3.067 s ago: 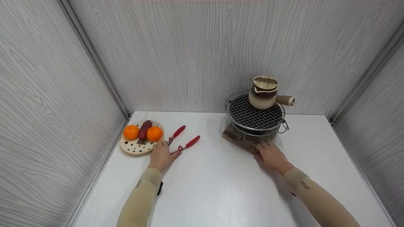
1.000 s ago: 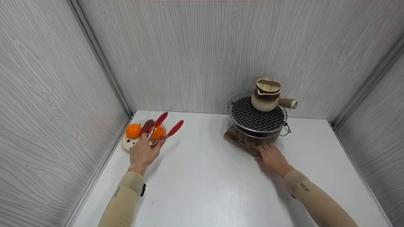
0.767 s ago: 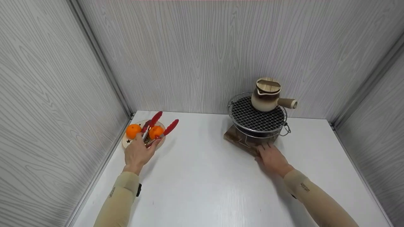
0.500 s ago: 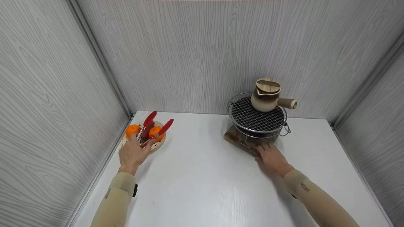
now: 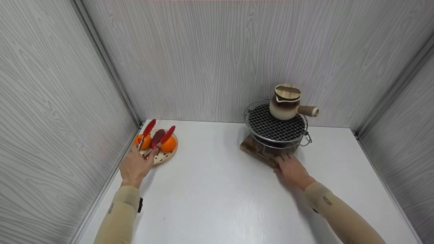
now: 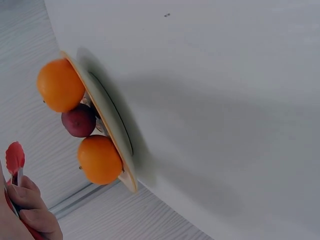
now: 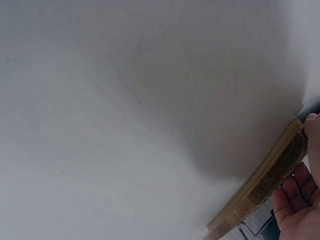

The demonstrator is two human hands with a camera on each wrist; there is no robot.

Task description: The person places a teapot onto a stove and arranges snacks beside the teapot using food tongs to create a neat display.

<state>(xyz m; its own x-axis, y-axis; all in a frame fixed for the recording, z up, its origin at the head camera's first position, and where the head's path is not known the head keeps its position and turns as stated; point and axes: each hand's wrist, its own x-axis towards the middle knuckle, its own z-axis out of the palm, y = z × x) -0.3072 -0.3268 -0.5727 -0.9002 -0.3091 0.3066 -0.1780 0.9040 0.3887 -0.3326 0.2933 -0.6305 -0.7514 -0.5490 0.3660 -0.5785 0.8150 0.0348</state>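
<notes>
My left hand (image 5: 135, 167) holds metal tongs with red tips (image 5: 149, 128) at the plate's left front in the head view; the tips are spread apart. The round plate (image 5: 165, 156) bears two oranges (image 5: 168, 145) with a dark red sweet potato (image 5: 158, 137) between them. One tip overlaps the left orange (image 5: 145, 142); the left wrist view shows the tongs (image 6: 15, 157) apart from the fruit. My right hand (image 5: 292, 170) grips the near corner of a brown wooden board (image 7: 260, 192), thumb and fingers on different sides of it.
On the board stands a round grill stove with a black mesh (image 5: 271, 127). A brown and cream teapot (image 5: 284, 110) with a wooden lid and side handle sits on the mesh. Grey wood-grained panels (image 5: 210, 61) enclose the white table (image 5: 217, 189) at the back and sides.
My left hand lifted the tongs from the table beside the plate, then carried them left across the plate towards the left orange. My right hand stayed at the board's corner.
</notes>
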